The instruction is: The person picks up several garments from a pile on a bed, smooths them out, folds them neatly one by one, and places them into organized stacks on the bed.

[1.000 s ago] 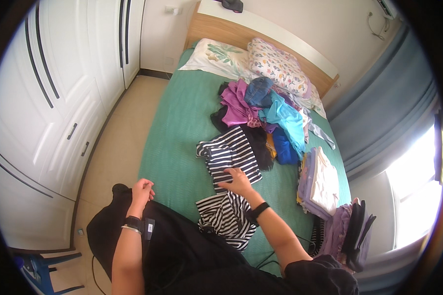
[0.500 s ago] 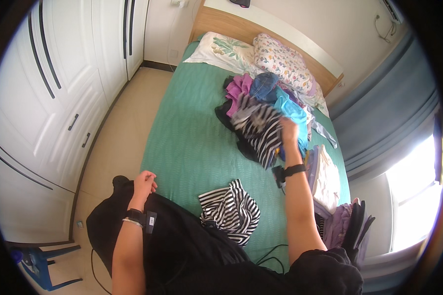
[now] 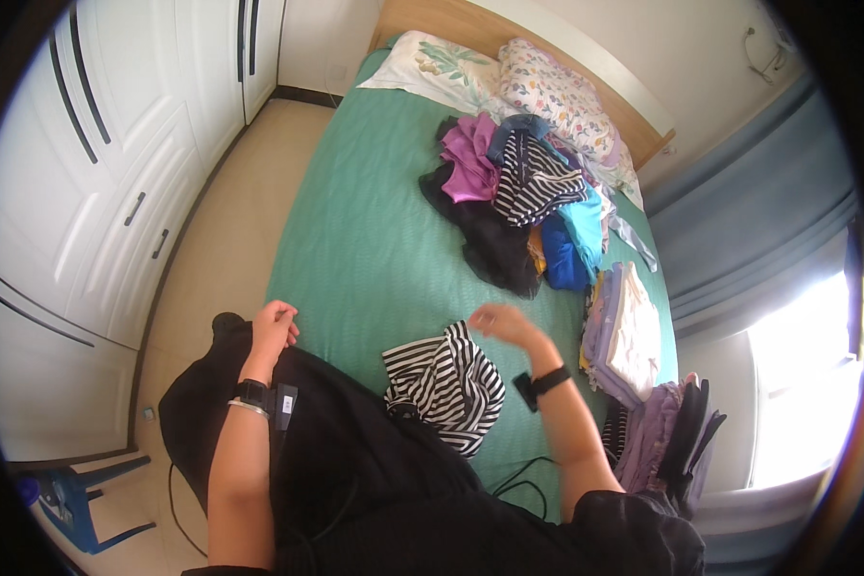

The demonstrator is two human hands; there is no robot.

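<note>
A crumpled black-and-white striped garment (image 3: 448,389) lies on the green bed sheet (image 3: 350,240) close in front of me. Just above its far edge is my right hand (image 3: 504,324), slightly blurred by motion, fingers reaching left, with nothing seen in it. My left hand (image 3: 276,328) hovers by the bed's left edge over the dark cloth of my clothing (image 3: 307,451); its fingers are loosely bent and hold nothing visible. Farther off, a second striped garment (image 3: 538,182) rests on a heap with a purple garment (image 3: 470,158), a black one (image 3: 494,245) and blue ones (image 3: 566,252).
A folded stack of clothes (image 3: 626,336) stands along the bed's right side, with more purple clothing (image 3: 648,446) nearer me. Pillows (image 3: 557,96) lie at the headboard. White cabinets (image 3: 115,221) line the left wall; a blue stool (image 3: 72,509) is at lower left. A dark cable (image 3: 523,470) crosses the sheet.
My right hand has let go of the second striped garment, which now lies on the heap, and has come back toward the near striped garment. My left hand has barely moved.
</note>
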